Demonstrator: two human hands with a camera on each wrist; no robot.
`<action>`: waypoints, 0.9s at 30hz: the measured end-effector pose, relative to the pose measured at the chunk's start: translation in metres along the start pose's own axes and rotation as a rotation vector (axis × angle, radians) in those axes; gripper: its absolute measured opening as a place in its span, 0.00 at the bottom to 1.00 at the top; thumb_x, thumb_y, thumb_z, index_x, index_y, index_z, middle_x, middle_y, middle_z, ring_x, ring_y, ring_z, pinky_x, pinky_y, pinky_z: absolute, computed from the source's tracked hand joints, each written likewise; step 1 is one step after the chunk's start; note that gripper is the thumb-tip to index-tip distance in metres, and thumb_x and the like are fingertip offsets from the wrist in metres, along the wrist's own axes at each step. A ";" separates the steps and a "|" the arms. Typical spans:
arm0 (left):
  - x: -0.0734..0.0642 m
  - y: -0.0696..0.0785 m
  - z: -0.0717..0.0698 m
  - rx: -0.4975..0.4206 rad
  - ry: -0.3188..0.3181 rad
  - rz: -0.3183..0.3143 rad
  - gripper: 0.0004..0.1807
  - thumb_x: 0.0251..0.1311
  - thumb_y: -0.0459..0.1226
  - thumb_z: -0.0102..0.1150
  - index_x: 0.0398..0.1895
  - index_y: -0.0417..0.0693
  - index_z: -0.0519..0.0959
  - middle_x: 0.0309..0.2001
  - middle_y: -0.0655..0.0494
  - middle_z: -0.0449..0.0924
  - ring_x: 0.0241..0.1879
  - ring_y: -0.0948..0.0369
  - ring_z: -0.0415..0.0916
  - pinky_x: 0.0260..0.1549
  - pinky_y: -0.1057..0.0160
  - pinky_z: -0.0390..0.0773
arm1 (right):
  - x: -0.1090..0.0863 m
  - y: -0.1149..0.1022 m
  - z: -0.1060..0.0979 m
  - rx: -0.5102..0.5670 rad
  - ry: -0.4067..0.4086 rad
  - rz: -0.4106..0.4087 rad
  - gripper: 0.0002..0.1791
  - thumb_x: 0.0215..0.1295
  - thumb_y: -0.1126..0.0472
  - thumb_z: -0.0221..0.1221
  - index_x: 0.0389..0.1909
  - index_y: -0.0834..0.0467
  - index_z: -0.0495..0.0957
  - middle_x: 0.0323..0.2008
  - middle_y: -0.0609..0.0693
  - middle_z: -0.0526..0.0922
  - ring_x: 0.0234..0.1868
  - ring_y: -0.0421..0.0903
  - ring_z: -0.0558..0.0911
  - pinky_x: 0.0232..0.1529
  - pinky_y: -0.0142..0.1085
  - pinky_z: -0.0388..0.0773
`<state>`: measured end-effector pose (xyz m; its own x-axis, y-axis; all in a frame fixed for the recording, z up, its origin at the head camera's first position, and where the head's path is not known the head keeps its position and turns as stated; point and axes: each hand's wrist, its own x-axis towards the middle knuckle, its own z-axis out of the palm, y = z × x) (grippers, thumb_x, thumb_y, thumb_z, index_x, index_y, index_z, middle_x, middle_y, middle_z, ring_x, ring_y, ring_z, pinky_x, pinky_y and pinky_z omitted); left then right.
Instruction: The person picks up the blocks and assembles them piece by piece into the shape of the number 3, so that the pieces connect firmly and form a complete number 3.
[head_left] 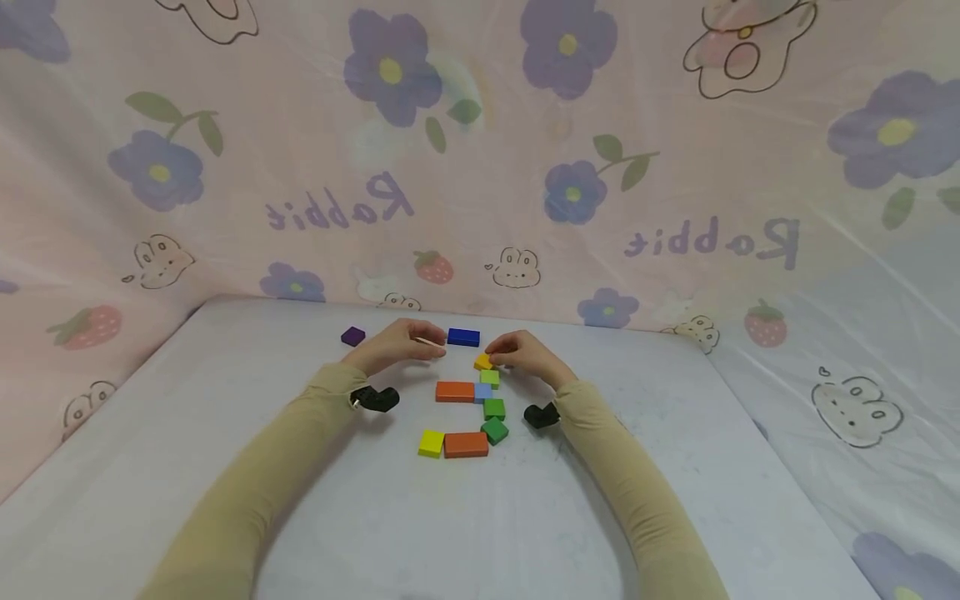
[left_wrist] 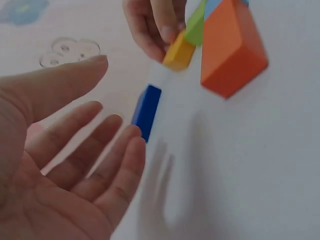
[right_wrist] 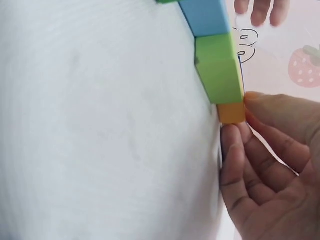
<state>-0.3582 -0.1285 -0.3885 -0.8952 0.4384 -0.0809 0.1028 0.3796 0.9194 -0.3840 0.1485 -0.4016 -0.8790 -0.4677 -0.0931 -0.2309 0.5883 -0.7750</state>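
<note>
My right hand [head_left: 528, 354] pinches a yellow-orange block [head_left: 483, 362] between thumb and fingertips. That block sits against the far end of a light green block [head_left: 490, 379], as the right wrist view shows. Beyond it on the left lies a dark blue oblong block [head_left: 463, 337]. My left hand [head_left: 401, 343] hovers just left of the blue block, fingers spread and relaxed, holding nothing. In the left wrist view its fingertips overlap the lower end of the blue block [left_wrist: 147, 112]. The right hand's fingers [right_wrist: 232, 165] press close around the yellow-orange block in the right wrist view.
Toward me the row continues with a light blue block [head_left: 483, 392], an orange oblong [head_left: 454, 392], two green blocks [head_left: 494, 409], another orange oblong [head_left: 467, 445] and a yellow block [head_left: 431, 443]. A purple block [head_left: 353, 336] lies far left. Patterned cloth [head_left: 480, 208] hangs behind the white table.
</note>
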 end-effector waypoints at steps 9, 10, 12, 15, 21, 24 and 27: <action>0.021 -0.014 0.001 -0.015 0.103 0.062 0.30 0.54 0.33 0.69 0.61 0.39 0.72 0.58 0.44 0.73 0.55 0.50 0.73 0.56 0.55 0.71 | 0.001 0.000 0.000 -0.032 0.010 -0.003 0.12 0.65 0.61 0.60 0.48 0.59 0.81 0.43 0.51 0.82 0.40 0.47 0.77 0.44 0.38 0.76; 0.023 -0.016 0.001 -0.015 0.112 0.069 0.30 0.53 0.32 0.69 0.61 0.39 0.71 0.59 0.44 0.73 0.56 0.50 0.72 0.56 0.55 0.70 | 0.001 0.000 0.000 -0.031 0.010 0.001 0.12 0.65 0.61 0.60 0.48 0.59 0.81 0.43 0.50 0.82 0.40 0.47 0.77 0.44 0.37 0.76; 0.027 -0.019 0.002 -0.010 0.129 0.081 0.32 0.52 0.32 0.70 0.62 0.38 0.71 0.60 0.44 0.72 0.58 0.49 0.70 0.57 0.55 0.70 | 0.000 0.000 0.000 -0.032 0.010 0.006 0.12 0.65 0.60 0.60 0.48 0.59 0.81 0.43 0.50 0.82 0.40 0.47 0.77 0.43 0.37 0.76; 0.033 -0.023 0.003 -0.003 0.144 0.095 0.33 0.52 0.31 0.70 0.63 0.37 0.70 0.61 0.44 0.71 0.61 0.49 0.68 0.58 0.55 0.69 | -0.001 0.000 0.001 -0.030 0.016 0.015 0.12 0.65 0.60 0.60 0.47 0.59 0.81 0.42 0.50 0.82 0.39 0.46 0.77 0.43 0.37 0.76; 0.044 -0.026 0.003 0.027 0.160 0.087 0.35 0.50 0.30 0.71 0.64 0.38 0.69 0.63 0.45 0.69 0.62 0.50 0.66 0.59 0.56 0.67 | 0.000 0.000 0.002 -0.029 0.011 0.016 0.12 0.65 0.60 0.60 0.48 0.58 0.81 0.42 0.49 0.82 0.40 0.46 0.77 0.43 0.36 0.76; 0.047 -0.025 0.002 0.049 0.169 0.080 0.35 0.50 0.30 0.71 0.64 0.40 0.69 0.63 0.46 0.69 0.63 0.51 0.66 0.59 0.56 0.67 | 0.000 -0.001 0.002 -0.031 0.007 0.010 0.12 0.65 0.60 0.60 0.48 0.59 0.81 0.43 0.49 0.83 0.40 0.46 0.77 0.43 0.36 0.76; 0.049 -0.024 0.002 0.066 0.170 0.083 0.35 0.51 0.30 0.70 0.64 0.40 0.69 0.63 0.46 0.69 0.63 0.52 0.66 0.60 0.56 0.67 | 0.000 -0.002 0.002 -0.033 0.011 0.011 0.12 0.65 0.60 0.60 0.48 0.59 0.81 0.42 0.49 0.83 0.39 0.46 0.77 0.43 0.36 0.76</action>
<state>-0.4038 -0.1139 -0.4153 -0.9423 0.3284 0.0653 0.2023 0.4031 0.8925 -0.3827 0.1466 -0.4012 -0.8858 -0.4544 -0.0945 -0.2351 0.6149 -0.7527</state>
